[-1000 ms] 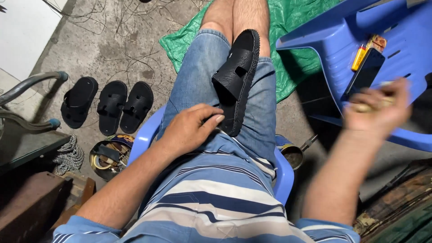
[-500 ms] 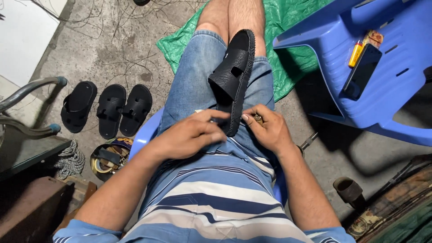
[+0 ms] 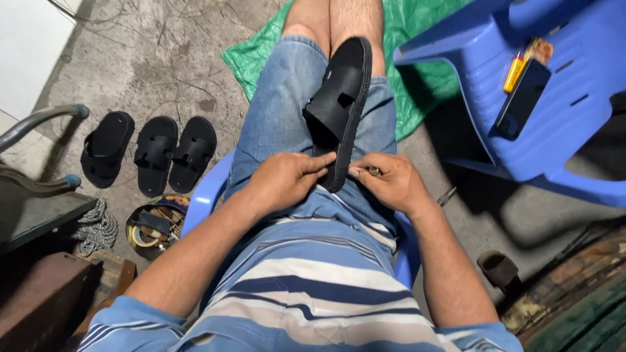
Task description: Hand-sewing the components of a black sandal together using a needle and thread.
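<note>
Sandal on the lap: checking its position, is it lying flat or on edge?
On edge: the sandal shows its sole rim, leaning on the thigh.

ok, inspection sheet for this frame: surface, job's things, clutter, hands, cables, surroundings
Surface: person's lap in denim shorts, seated on a blue chair; bare concrete floor below.
Job's things: black sandal lying along the lap, on its edge, heel end at the hands.
Clutter: three black sandals on the floor; round tin of bits; rope coil.
Hands: left hand and right hand both pinch the sandal's heel end; the right also has a small object, too small to tell.
Cables: nothing seen.
Surroundings: green tarp; second blue chair carrying a dark phone and a yellow lighter.
</note>
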